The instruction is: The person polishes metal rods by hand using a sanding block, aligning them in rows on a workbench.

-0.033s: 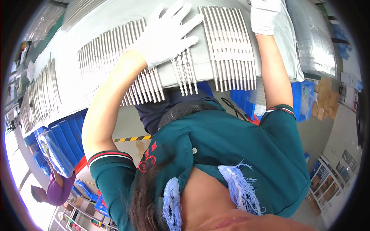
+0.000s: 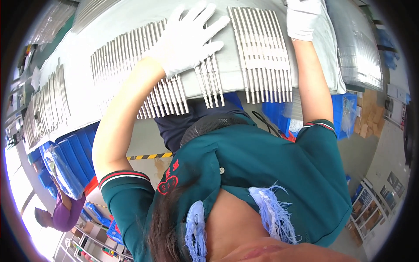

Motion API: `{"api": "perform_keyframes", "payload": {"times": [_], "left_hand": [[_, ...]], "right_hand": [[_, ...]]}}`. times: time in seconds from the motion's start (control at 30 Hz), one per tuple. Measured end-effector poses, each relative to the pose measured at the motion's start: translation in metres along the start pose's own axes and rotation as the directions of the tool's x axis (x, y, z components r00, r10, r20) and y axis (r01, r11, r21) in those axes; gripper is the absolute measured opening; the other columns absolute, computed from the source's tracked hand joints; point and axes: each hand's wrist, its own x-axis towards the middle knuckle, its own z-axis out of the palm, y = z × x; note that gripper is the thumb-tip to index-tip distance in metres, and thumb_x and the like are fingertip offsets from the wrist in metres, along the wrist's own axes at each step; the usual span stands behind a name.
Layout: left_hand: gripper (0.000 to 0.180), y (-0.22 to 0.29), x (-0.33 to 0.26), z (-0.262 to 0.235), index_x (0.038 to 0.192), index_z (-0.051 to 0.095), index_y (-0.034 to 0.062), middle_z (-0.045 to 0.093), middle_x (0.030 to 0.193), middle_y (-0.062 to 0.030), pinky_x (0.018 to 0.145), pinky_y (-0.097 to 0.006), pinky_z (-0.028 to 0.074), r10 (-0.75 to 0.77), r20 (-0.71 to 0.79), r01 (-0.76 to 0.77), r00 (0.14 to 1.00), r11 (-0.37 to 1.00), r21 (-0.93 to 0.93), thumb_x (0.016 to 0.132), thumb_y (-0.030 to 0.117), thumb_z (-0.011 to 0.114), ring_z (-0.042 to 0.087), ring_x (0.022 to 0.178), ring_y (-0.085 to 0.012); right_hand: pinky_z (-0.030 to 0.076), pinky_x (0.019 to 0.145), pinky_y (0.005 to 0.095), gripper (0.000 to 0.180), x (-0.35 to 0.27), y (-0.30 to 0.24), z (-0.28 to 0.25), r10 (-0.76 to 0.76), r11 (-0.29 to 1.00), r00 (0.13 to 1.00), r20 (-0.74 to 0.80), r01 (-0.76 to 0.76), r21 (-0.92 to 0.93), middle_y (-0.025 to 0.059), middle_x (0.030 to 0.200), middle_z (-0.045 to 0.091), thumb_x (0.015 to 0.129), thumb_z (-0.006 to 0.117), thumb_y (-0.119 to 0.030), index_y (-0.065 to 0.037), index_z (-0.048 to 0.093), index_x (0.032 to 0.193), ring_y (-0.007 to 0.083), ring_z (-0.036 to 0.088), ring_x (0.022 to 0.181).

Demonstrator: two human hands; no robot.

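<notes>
All fingers (image 2: 217, 28) splayed, left grip (image 2: 183, 46) lies over slim silvery rods (image 2: 170, 97), top centre; right grip (image 2: 302, 21), top right: closure unclear.

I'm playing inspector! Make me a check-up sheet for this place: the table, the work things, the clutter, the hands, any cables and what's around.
Surface: pale, cloth-like table cover, slightly wrinkled at the right.
Work things: thin, silvery metal rods in side-by-side groups, several ends reaching past the near edge.
Clutter: clear plastic packs at the right.
Grips: white-gloved left hand, fingers spread over the rods, firm contact unclear; white-gloved right hand, partly cut off at the top, hold unclear.
Cables: thin black loop below the table edge, maybe a cable.
Surroundings: blue plastic bins below; yellow-and-black striped floor tape; person in a purple top at lower left.
</notes>
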Motion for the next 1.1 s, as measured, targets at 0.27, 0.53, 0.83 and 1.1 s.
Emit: {"api": "perform_keyframes", "payload": {"times": [0.27,0.53,0.83,1.1], "left_hand": [[0.063,0.007,0.007,0.005,0.148,0.050,0.0050,0.048,0.147,-0.0282,0.115,-0.058,0.031,0.001,-0.085,-0.004,0.996,0.999,-0.038,0.099,0.046,0.054,0.043,0.138,-0.0449],[0.059,0.026,0.045,0.017,0.140,0.056,0.0058,0.052,0.139,-0.0265,0.110,-0.057,0.036,0.045,-0.244,-0.089,0.969,0.981,-0.171,0.096,0.044,0.059,0.047,0.131,-0.0446],[0.066,0.010,-0.021,-0.007,0.155,0.044,0.0120,0.043,0.158,-0.0180,0.125,-0.049,0.022,-0.163,0.036,0.155,0.986,0.976,0.153,0.101,0.048,0.053,0.037,0.148,-0.0347],[0.096,0.060,-0.020,-0.002,0.158,0.039,0.0124,0.038,0.163,-0.0154,0.125,-0.058,0.015,-0.019,0.060,0.031,0.998,0.977,-0.209,0.087,0.075,0.051,0.030,0.153,-0.0350]], "right_hand": [[0.031,0.121,0.0404,0.070,-0.003,0.000,0.005,-0.007,0.999,1.000,0.029,0.008,-0.031,0.0233,0.151,0.050,0.094,0.074,-0.022,0.008,0.044,0.149,0.0346,0.044,0.143],[0.033,0.119,0.0391,0.069,-0.003,-0.003,0.002,0.061,0.998,0.997,0.038,-0.061,0.008,0.0222,0.151,0.049,0.094,0.074,-0.021,0.007,0.043,0.150,0.0323,0.044,0.142],[0.035,0.118,0.0398,0.069,0.000,-0.008,0.001,0.066,0.997,0.996,0.056,-0.069,0.045,0.0224,0.148,0.052,0.094,0.074,-0.021,0.006,0.044,0.150,0.0326,0.047,0.140],[0.036,0.117,0.0394,0.070,-0.003,-0.004,0.004,0.044,0.998,0.998,0.034,-0.043,-0.046,0.0221,0.147,0.053,0.093,0.075,-0.023,0.005,0.045,0.150,0.0332,0.048,0.139]]}}
